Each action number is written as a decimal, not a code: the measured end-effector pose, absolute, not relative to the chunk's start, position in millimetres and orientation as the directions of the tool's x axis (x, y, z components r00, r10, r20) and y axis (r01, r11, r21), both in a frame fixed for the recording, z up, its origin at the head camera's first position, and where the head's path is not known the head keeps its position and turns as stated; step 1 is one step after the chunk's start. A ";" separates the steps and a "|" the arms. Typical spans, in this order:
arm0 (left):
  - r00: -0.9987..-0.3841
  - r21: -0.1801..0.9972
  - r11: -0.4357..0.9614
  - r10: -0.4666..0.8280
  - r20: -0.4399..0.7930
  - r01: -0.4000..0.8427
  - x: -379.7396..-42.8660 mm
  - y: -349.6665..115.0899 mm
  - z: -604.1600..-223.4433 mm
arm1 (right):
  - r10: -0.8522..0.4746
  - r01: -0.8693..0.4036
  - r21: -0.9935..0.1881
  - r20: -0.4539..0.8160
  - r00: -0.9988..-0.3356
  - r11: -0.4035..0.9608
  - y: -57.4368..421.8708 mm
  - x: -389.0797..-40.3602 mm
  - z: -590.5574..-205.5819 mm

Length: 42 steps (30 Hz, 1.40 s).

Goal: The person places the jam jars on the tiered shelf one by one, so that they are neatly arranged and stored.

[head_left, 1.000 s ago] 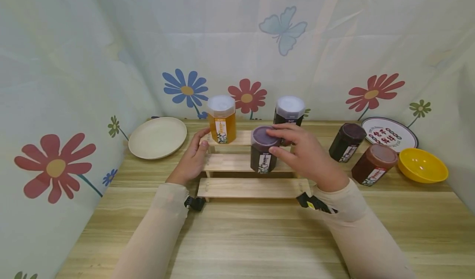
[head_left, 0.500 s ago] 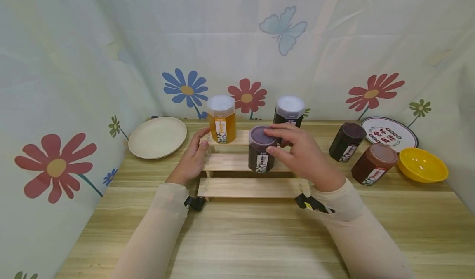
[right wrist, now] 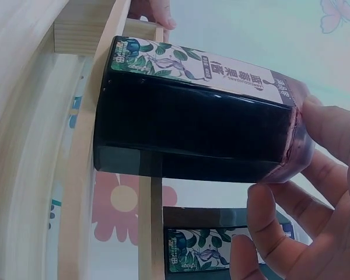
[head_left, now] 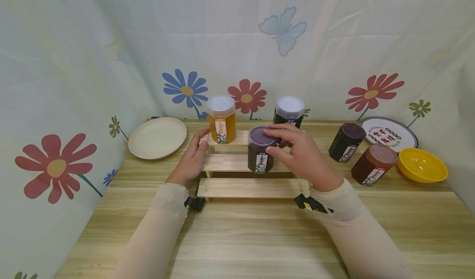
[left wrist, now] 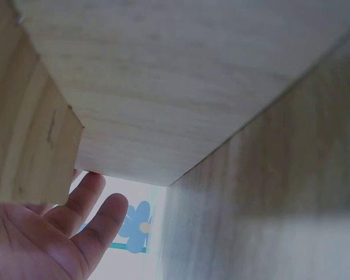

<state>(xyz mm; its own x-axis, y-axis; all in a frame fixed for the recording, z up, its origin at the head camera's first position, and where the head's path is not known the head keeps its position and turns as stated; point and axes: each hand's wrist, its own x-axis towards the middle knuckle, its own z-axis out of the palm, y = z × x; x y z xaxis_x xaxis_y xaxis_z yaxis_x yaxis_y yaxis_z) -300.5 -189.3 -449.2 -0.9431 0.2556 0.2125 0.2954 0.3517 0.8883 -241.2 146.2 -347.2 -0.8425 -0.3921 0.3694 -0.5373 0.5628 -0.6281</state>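
Note:
My right hand holds a dark jam jar by its purple lid, thumb and fingers around the lid. This jar stands upright on the middle step of a three-step wooden rack. In the right wrist view the same jam jar shows its leafy label, and its base meets the wood. Against the rack's left side rests my left hand, fingers stretched; in the left wrist view its fingers reach past the wooden end piece. The top step bears an amber jar and another dark jar, partly hidden by my right hand.
To the right stand a dark jar and a reddish-brown jar. Beyond them lie a patterned white plate and a yellow bowl. A cream plate lies at the back left. A flowered curtain hangs behind the table.
My right hand has shifted the dark jam jar slightly to the left along the middle step, and its motion has nearly stopped. The left hand stays in place on the rack.

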 end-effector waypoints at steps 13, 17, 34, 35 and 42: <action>-0.943 0.891 0.343 0.252 0.218 0.298 -299.4 -187.9 -448.4 | -0.379 -0.531 -0.625 0.373 -0.847 0.571 142.2 -241.6 -351.3; -0.941 0.888 0.345 0.256 0.222 0.304 -299.7 -188.4 -448.2 | -0.375 -0.524 -0.633 0.368 -0.851 0.569 141.6 -240.8 -350.7; -0.940 0.888 0.345 0.260 0.221 0.305 -299.0 -189.6 -447.6 | -0.368 -0.539 -0.645 0.394 -0.842 0.543 137.5 -239.4 -352.5; -0.940 0.887 0.346 0.261 0.221 0.305 -298.8 -189.6 -447.6 | -0.367 -0.541 -0.645 0.398 -0.841 0.540 136.7 -239.4 -352.9; -0.938 0.888 0.342 0.266 0.223 0.308 -298.7 -190.1 -447.5 | -0.352 -0.563 -0.651 0.440 -0.826 0.509 131.1 -241.0 -358.4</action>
<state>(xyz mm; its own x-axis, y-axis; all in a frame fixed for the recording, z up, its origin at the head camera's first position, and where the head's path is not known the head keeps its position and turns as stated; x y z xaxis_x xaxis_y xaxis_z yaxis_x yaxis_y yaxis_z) -298.7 -190.1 -447.5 -0.9380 0.2657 0.2228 0.3078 0.3421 0.8878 -241.0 131.1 -358.4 -0.8261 -0.3523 0.4398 -0.5635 0.5089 -0.6507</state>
